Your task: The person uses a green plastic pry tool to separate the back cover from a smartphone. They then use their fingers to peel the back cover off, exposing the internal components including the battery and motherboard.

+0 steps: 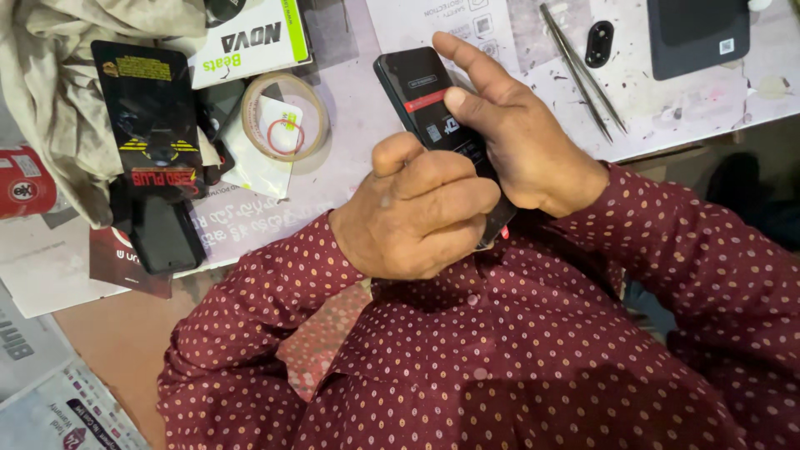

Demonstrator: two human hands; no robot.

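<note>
Above the near edge of the worktable (358, 125), both hands meet on one black phone (421, 96), held clear of the surface and tilted, its top end pointing away from the person. Sleeves are maroon with pale dots. Right hand (521, 137): partly open, wrapped along the phone's right side from behind, forefinger stretched up past the top edge, thumb pressed flat on the phone's face near a red strip; grasping. Left hand (417, 212): curled nearly into a fist over the phone's lower end, thumb raised against the face, fingers folded tight; whatever lies under those fingers cannot be made out, so the grip reads as clamped on the phone's lower part. Left of the hands, in descending size: a crumpled beige cloth (58, 75) at the table's far left; a black packet with yellow and red print (150, 117), lying flat; a roll of clear tape (285, 117) resting on a small white card. At upper right, well apart from the hands, a dark flat device (696, 33), then metal tweezers (582, 71) lying diagonally, and a small black oval part (598, 43) just beside them.
</note>
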